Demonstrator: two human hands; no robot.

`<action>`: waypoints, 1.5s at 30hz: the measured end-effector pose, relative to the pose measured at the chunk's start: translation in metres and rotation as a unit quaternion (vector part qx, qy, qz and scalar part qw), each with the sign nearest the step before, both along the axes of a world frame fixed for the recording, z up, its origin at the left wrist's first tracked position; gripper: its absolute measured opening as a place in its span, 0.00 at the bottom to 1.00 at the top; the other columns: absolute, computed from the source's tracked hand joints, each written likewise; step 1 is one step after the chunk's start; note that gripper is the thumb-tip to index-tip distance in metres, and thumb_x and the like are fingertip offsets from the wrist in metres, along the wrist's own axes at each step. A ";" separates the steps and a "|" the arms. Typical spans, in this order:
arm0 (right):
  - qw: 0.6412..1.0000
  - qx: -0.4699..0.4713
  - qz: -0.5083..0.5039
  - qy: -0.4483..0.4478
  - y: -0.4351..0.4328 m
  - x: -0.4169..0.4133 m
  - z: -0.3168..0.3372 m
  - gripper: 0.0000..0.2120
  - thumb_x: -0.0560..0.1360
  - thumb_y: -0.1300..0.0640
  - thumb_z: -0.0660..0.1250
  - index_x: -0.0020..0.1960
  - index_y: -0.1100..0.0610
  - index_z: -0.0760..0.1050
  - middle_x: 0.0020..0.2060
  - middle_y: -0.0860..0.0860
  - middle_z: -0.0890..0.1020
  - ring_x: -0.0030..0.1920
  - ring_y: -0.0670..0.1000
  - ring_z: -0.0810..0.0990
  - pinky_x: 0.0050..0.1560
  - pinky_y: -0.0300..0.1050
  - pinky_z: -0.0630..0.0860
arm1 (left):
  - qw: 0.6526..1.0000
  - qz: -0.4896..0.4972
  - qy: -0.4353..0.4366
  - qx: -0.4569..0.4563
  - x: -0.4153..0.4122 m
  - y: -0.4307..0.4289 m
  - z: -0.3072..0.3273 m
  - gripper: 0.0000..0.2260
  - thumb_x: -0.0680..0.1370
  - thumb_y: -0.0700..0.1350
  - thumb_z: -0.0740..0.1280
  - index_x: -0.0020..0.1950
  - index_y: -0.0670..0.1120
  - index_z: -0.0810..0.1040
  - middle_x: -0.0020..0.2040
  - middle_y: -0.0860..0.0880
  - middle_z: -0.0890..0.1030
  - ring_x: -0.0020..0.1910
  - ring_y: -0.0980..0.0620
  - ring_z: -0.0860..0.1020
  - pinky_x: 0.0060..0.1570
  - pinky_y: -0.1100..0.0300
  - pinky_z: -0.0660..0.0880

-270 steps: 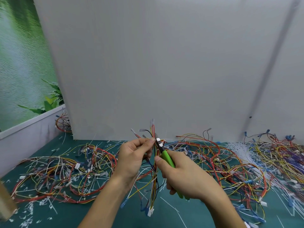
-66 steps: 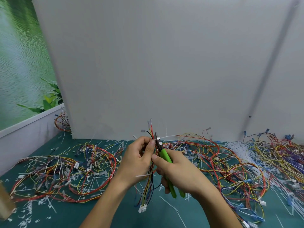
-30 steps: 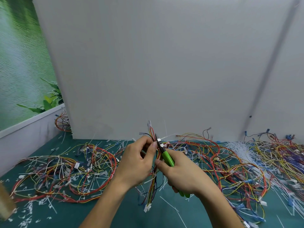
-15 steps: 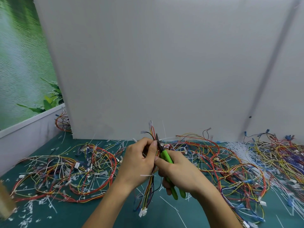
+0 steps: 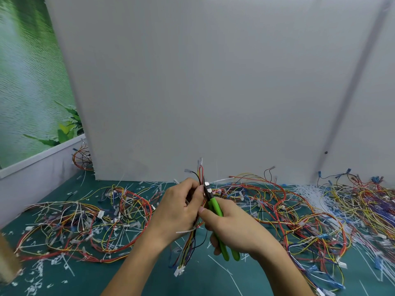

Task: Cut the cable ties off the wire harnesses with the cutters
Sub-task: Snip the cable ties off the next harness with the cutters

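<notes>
Barely shifted, cutters (image 5: pixel 214 207) point up-left, seemingly biting the upright harness (image 5: pixel 200 172).

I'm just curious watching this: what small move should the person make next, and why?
Probably squeeze the handles to snip. The right hand grips the green cutters, whose tip sits against the wire harness gripped by the left hand; whether a tie lies between the blades is too small to tell.

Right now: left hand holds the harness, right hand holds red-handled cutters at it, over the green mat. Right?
One thing is wrong: the cutters have green handles, not red; the head view shows it. The rest stands: the left hand grips the harness, the right hand holds the cutters at it, over the green mat.
</notes>
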State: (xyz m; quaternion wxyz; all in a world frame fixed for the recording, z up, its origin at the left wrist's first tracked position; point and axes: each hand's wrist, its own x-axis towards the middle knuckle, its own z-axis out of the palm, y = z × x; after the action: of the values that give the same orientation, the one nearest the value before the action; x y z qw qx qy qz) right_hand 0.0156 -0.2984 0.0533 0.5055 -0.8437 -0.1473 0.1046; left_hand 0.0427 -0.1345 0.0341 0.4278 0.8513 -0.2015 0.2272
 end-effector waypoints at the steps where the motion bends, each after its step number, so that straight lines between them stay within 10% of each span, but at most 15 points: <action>1: 1.000 -0.003 -0.003 -0.007 0.000 0.000 0.000 0.15 0.84 0.47 0.62 0.52 0.61 0.70 0.37 0.57 0.74 0.30 0.53 0.78 0.33 0.56 0.84 | 1.000 0.001 -0.003 0.007 0.000 0.001 0.000 0.11 0.84 0.50 0.62 0.41 0.54 0.73 0.35 0.57 0.78 0.30 0.56 0.73 0.29 0.66 0.66; 11: 1.000 -0.004 -0.012 -0.013 -0.002 0.001 0.001 0.17 0.85 0.45 0.60 0.51 0.60 0.71 0.34 0.53 0.73 0.26 0.51 0.76 0.26 0.46 0.78 | 0.999 -0.016 -0.014 0.032 0.000 0.006 0.003 0.10 0.84 0.47 0.62 0.42 0.53 0.73 0.36 0.64 0.78 0.31 0.60 0.75 0.30 0.71 0.67; 20: 1.000 -0.008 0.006 0.008 0.004 -0.002 0.002 0.15 0.84 0.46 0.61 0.51 0.58 0.69 0.38 0.55 0.74 0.34 0.53 0.80 0.44 0.66 0.84 | 0.999 -0.010 -0.007 0.040 0.002 0.007 0.002 0.11 0.83 0.49 0.63 0.41 0.56 0.72 0.37 0.62 0.78 0.32 0.58 0.74 0.32 0.69 0.67; 34: 1.000 -0.004 -0.009 -0.015 0.002 0.003 -0.005 0.13 0.85 0.49 0.59 0.45 0.55 0.66 0.34 0.53 0.72 0.25 0.53 0.75 0.25 0.45 0.76 | 0.999 -0.034 0.018 -0.010 0.001 0.008 0.003 0.12 0.83 0.48 0.63 0.40 0.49 0.74 0.29 0.56 0.72 0.27 0.57 0.68 0.29 0.62 0.64; 45: 0.999 0.037 0.014 0.024 0.007 -0.005 0.004 0.12 0.86 0.50 0.58 0.48 0.56 0.67 0.38 0.54 0.73 0.28 0.53 0.77 0.39 0.62 0.83 | 0.997 -0.047 0.048 -0.042 0.002 0.009 0.002 0.12 0.83 0.48 0.63 0.41 0.49 0.75 0.30 0.54 0.72 0.30 0.55 0.69 0.32 0.52 0.68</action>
State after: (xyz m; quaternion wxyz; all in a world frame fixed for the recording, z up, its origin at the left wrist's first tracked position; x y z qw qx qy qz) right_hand 0.0102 -0.2913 0.0574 0.5384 -0.8194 -0.1506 0.1266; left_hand 0.0449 -0.1256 0.0361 0.4823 0.8323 -0.2106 0.1741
